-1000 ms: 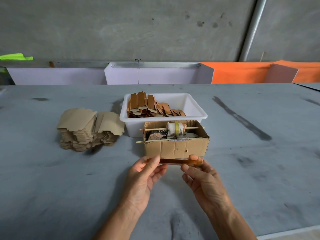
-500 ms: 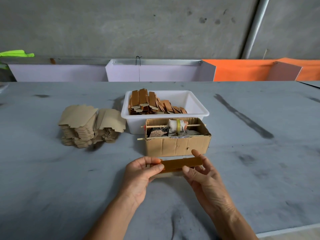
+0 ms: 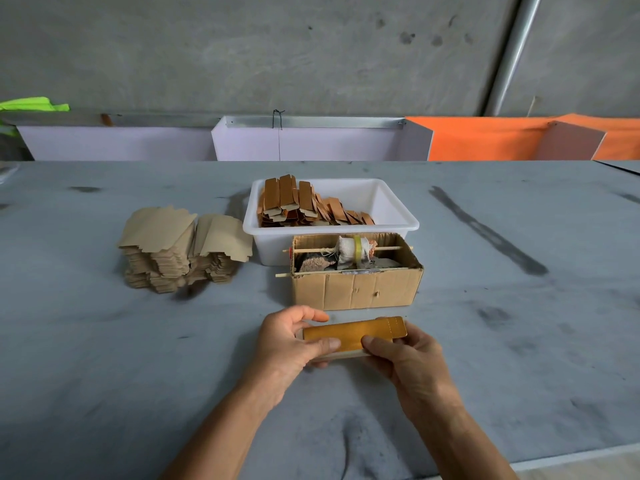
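Gold-faced, the card sleeve [image 3: 353, 336] sits folded flat between my two hands, low over the bench [image 3: 104, 375], at 6 o'clock from the cardboard box [image 3: 356, 289] and near it without touching.

My main worry is the fold. My thumbs press at different points along the near edge, so uneven pressure could set the crease crooked or let the layers slide apart. The scored tab end at 3 o'clock juts past my right hand with nothing under it, and I think a careless squeeze could kink it. If I push forward, I could bump the box and shake the thread spool [image 3: 353, 249] on its stick.

My left hand [image 3: 291, 344] holds the 9 o'clock end. Its fingers [image 3: 311, 315] curl over the far edge and the thumb lies flat on the gold face. My right hand [image 3: 408, 358] holds near the middle, thumb on top and fingers tucked underneath, where I cannot see them. Both wrists come in from 6 o'clock with the palms turned inward.

At 12 o'clock of the box, the white tub [image 3: 394, 209] holds finished folded pieces [image 3: 294, 206]. A stack of flat card blanks [image 3: 173, 247] lies at 9 o'clock of the tub.
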A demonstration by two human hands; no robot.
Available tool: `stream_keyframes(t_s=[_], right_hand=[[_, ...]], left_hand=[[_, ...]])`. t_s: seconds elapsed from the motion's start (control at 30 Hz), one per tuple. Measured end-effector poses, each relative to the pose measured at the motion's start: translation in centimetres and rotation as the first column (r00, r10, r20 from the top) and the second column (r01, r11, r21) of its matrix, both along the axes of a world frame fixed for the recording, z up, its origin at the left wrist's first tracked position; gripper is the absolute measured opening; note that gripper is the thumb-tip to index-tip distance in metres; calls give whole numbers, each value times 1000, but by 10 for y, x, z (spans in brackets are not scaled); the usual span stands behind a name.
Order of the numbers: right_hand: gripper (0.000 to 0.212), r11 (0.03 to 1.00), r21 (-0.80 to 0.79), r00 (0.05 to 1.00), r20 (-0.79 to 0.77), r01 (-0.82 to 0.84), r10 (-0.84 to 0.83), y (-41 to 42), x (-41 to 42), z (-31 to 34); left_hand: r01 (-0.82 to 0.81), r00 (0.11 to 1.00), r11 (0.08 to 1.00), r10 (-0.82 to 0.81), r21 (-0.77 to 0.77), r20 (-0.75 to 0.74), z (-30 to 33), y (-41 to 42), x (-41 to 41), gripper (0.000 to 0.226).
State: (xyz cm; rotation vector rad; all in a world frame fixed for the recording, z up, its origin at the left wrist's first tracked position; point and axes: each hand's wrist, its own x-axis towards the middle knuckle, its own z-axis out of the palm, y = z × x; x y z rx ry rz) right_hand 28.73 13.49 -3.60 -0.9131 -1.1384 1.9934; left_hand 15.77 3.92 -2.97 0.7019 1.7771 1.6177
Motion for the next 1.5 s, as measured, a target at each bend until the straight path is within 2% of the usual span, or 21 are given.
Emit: stream_keyframes(t_s=[0.13,0.23,0.43,0.6,0.7,0.77,0.87,0.93,1.0,1.13,1.23,1.37,1.5], right_hand=[[34,975,-177,947,-312,-135,74,0,3,2],[41,963,-164,909,-393,-216,137,-2,4,1],[30,981,-108,935,-336,-159,114,-10,-3,1],[31,985,-159,973,-231,-59,21,-13,-6,0],[26,988,-157,984,-172,10,-38,-13,-7,-1],[20,985,-169,987,-148,44,-70,-13,-8,-2],[8,974,-204,980,-149,98,-130,-12,-10,0],[7,966,-222,971,-164,133,-171,-12,-12,3],[8,960,-234,966,-165,156,-198,-13,-15,5],[7,957,-243,969,-150,156,-196,-18,-20,7],[8,956,-261,978,-121,132,-168,-18,-22,11],[10,968,-234,995,-21,93,-100,-11,-21,16],[14,986,-130,992,88,100,-89,-8,-23,15]], left_hand=[[-98,994,994,96,51,53,0,2,-1,31],[-122,989,989,115,80,89,-1,3,-2,30],[-98,992,992,91,83,87,-3,5,3,31],[-44,995,996,37,74,92,-1,5,4,29],[-28,996,997,21,72,91,-1,6,5,16],[-75,985,992,56,106,165,-1,7,6,9],[-139,936,973,69,184,344,-4,9,11,38],[-140,910,968,43,208,411,-7,10,18,49],[-131,905,970,32,206,424,-11,13,25,45],[-190,876,961,75,199,477,-12,22,29,17],[-219,866,957,102,188,489,-11,25,27,6],[-314,816,933,168,179,553,-10,26,21,11],[-346,785,917,168,198,596,-10,28,16,10]])
